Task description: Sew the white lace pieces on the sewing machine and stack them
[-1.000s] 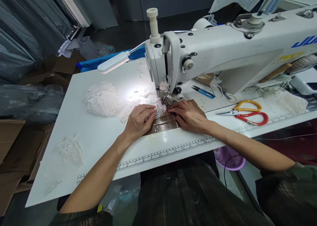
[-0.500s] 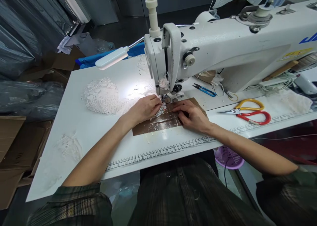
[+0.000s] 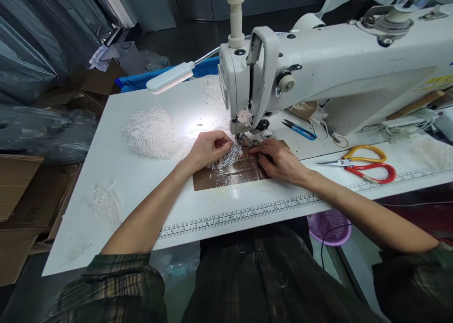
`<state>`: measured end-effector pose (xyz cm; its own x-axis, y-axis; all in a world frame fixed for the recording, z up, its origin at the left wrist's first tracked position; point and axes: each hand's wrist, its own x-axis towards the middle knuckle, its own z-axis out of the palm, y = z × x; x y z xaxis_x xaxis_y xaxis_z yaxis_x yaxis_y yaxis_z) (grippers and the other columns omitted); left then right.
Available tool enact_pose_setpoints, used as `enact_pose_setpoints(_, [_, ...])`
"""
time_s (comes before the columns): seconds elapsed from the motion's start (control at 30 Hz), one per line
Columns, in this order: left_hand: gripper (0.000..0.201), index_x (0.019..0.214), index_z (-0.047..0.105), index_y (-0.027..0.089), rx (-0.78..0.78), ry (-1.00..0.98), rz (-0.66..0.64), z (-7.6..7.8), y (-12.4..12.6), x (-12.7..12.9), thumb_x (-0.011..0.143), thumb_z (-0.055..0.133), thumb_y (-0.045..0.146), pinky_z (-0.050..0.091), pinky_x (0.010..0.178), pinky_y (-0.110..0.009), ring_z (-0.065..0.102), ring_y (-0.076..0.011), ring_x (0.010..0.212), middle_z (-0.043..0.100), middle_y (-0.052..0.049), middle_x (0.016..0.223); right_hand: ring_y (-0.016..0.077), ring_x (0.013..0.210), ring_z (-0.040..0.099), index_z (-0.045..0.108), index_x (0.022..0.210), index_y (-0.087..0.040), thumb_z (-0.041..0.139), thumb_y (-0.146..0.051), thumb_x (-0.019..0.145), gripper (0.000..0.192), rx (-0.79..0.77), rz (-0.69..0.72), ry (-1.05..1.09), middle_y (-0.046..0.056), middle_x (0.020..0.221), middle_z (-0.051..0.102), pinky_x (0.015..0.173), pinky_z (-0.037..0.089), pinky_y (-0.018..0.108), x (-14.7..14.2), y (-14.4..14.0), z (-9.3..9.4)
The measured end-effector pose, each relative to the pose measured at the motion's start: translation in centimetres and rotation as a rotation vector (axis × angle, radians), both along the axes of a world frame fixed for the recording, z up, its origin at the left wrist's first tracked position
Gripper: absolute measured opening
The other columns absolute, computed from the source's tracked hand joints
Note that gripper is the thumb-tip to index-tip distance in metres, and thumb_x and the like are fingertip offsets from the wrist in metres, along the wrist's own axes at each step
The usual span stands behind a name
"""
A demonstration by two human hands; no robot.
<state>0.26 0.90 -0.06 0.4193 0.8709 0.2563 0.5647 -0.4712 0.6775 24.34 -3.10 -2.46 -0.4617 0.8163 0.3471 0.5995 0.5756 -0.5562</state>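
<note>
White lace trim [image 3: 226,160] lies bunched under the needle area of a white sewing machine [image 3: 244,87]. My left hand [image 3: 208,148] is closed in a pinch on the lace, just left of the presser foot [image 3: 242,141]. To the right of the foot, my right hand [image 3: 279,160] rests with fingers stretched toward it, thumb apart, on the shiny brown sheet [image 3: 233,177] taped over the machine bed. Whether its fingertips touch the lace cannot be made out. A larger heap of lace [image 3: 150,134] spreads to the left.
Blue thread snips [image 3: 300,129] and scissors with yellow and red handles [image 3: 368,165] lie to the right. A printed ruler [image 3: 240,213] runs along the front of the white table [image 3: 138,191]. A lamp [image 3: 171,77] hangs at the left. Cardboard boxes [image 3: 21,186] stand beside the table.
My left hand has lifted and turned slightly, showing its thumb and finger pinched, and more lace shows below it. My right hand stays nearly still. The whole view has shifted slightly.
</note>
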Motion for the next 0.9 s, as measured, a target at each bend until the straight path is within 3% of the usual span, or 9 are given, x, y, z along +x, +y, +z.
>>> enact_pose_setpoints(0.1, [0.018,0.086,0.073,0.017,0.067,0.006,-0.075,-0.1,-0.1,0.0,0.088,0.061,0.03,0.051,0.058,-0.024,0.062,-0.0111,0.067,0.072,-0.004,0.08,0.0249,0.096,0.06,0.069,0.122,-0.022,0.047,-0.022,0.093,0.036,0.042,0.058,-0.107,0.012,0.109,0.062,0.088,0.053,0.045,-0.3,0.4,0.1])
enact_pose_setpoints(0.23, [0.019,0.088,0.074,0.018,0.126,0.04,-0.152,-0.3,-0.3,0.0,0.09,0.059,0.029,0.053,0.063,-0.027,0.063,-0.012,0.071,0.073,-0.005,0.087,0.0257,0.097,0.06,0.07,0.121,-0.023,0.047,-0.019,0.092,0.037,0.046,0.055,-0.125,0.012,0.11,0.061,0.088,0.054,0.045,-0.5,0.7,-0.2])
enact_pose_setpoints(0.43, [0.016,0.087,0.072,0.017,0.012,-0.026,-0.033,-0.7,-0.3,0.0,0.088,0.06,0.027,0.05,0.058,-0.024,0.061,-0.0103,0.066,0.072,-0.004,0.082,0.0229,0.089,0.062,0.071,0.115,-0.02,0.043,-0.027,0.097,0.034,0.046,0.09,-0.179,0.012,0.111,0.064,0.078,0.052,0.038,-2.0,1.1,0.7])
enact_pose_setpoints(0.57, [0.016,0.086,0.072,0.017,-0.054,-0.034,0.007,-0.9,-0.2,0.0,0.087,0.06,0.026,0.048,0.056,-0.023,0.059,-0.0093,0.063,0.071,-0.003,0.079,0.0217,0.075,0.059,0.071,0.107,-0.019,0.04,-0.032,0.1,0.034,-0.01,0.011,-0.336,0.013,0.105,0.065,0.062,0.043,0.035,-4.0,1.7,1.4])
enact_pose_setpoints(0.7, [0.016,0.086,0.072,0.016,-0.08,-0.062,0.015,-1.0,-0.1,-0.1,0.087,0.06,0.027,0.046,0.054,-0.022,0.058,-0.0092,0.061,0.07,-0.002,0.075,0.0217,0.074,0.059,0.069,0.104,-0.016,0.042,-0.029,0.1,0.03,-0.04,-0.019,-0.435,0.015,0.11,0.064,0.061,0.038,0.035,-5.2,2.1,1.4])
enact_pose_setpoints(0.8, [0.017,0.087,0.072,0.016,-0.094,-0.067,-0.001,-1.1,0.0,-0.1,0.088,0.06,0.028,0.045,0.053,-0.022,0.056,-0.0086,0.058,0.07,-0.002,0.074,0.0221,0.074,0.058,0.065,0.108,-0.015,0.041,-0.028,0.099,0.029,-0.05,-0.048,-0.435,0.016,0.111,0.063,0.06,0.037,0.035,-5.4,2.2,0.7])
enact_pose_setpoints(0.9, [0.017,0.086,0.072,0.016,-0.075,-0.054,0.004,-1.2,0.0,-0.2,0.087,0.06,0.028,0.045,0.053,-0.022,0.056,-0.0086,0.058,0.071,-0.003,0.076,0.0217,0.075,0.057,0.063,0.105,-0.016,0.041,-0.028,0.1,0.025,-0.031,-0.057,-0.297,0.015,0.107,0.063,0.061,0.039,0.035,-5.3,2.2,0.1])
